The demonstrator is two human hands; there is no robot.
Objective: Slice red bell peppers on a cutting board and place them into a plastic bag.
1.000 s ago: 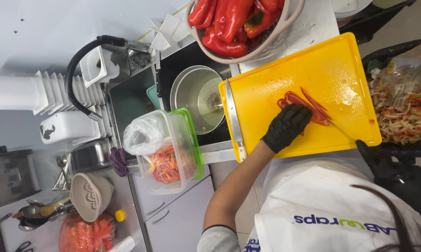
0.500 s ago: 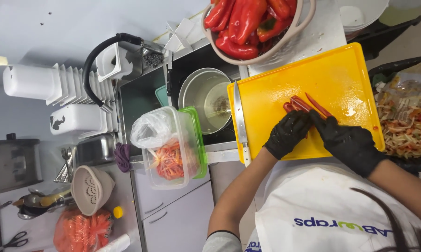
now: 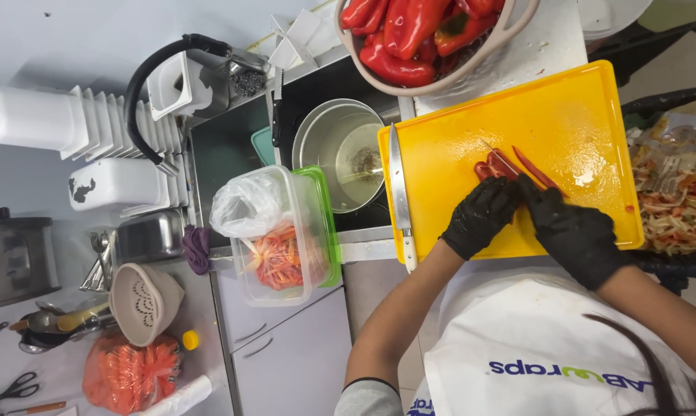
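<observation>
Since the earlier frame the right hand point(image 3: 575, 231) has slid in beside the left hand point(image 3: 480, 214), so both black-gloved hands now meet over the red pepper strips point(image 3: 510, 163) on the yellow cutting board point(image 3: 564, 108); the left forearm rises from the bottom of the view at a slant, its wrist bent, fingers curled down and pressing on the near end of the strips; the right forearm comes in from the lower right, its hand lying flat and knuckles up, forefinger stretched toward the strips; its grip is closed round a thin knife point(image 3: 493, 148), of which only the narrow blade shows past the fingertips; the left grip is narrow, pinning the pepper rather than clasping it; a second, longer knife point(image 3: 398, 192) lies along the board's left edge, apart from both hands; a bowl of whole red peppers point(image 3: 421, 35) stands beyond the board; a clear tub of shredded carrot point(image 3: 282, 246) sits on the table to the left.
</observation>
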